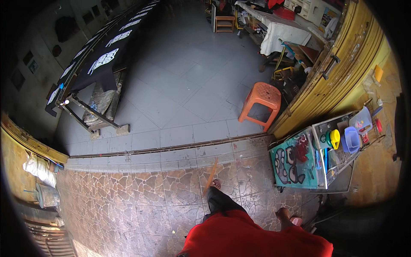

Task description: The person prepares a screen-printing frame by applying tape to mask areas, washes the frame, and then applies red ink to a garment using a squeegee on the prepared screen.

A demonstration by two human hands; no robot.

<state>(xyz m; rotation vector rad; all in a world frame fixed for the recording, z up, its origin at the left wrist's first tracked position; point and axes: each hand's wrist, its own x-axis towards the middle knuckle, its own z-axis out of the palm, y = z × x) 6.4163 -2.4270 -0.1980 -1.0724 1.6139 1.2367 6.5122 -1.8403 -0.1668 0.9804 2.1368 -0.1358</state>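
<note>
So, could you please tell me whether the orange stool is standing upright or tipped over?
Upright: the stool stands on its legs on the grey floor, its seat facing up.

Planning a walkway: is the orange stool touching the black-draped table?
Apart: the head view shows grey floor between the orange stool and the black-draped table.

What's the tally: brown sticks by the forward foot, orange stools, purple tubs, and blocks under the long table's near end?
Brown stick: 1
Orange stool: 1
Purple tub: 1
Blocks: 2
Total: 5
</note>
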